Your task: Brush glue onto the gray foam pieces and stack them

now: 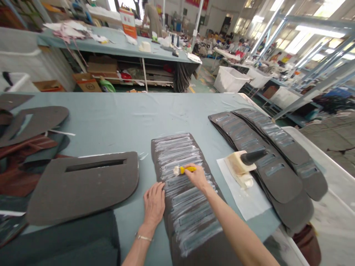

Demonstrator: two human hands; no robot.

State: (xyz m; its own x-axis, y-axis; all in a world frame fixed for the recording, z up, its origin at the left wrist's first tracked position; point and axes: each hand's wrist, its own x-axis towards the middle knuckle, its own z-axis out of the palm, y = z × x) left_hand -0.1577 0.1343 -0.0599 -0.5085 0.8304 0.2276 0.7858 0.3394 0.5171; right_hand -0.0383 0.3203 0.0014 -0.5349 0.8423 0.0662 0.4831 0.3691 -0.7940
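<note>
My right hand [197, 175] is closed around the yellow handle of a small brush [185, 170], its pale bristles against a dark grey foam panel [177, 201]. White streaks of what looks like glue cover much of that panel, across several slots. My left hand [154, 203] lies flat with fingers stretched, its fingertips at the panel's left edge. To the right, a cream glue-smeared container [239, 164] with a black tube-like part [253, 156] rests on a white sheet [231, 192].
Stacked slotted foam panels [274, 173] lie along the table's right side. At left are a grey panel with one long slot [94, 184] and brown material [24, 162]. Beyond the blue-green table [138, 114], another table [105, 40] stands near a person [153, 20]. White bins [230, 79] stand farther right.
</note>
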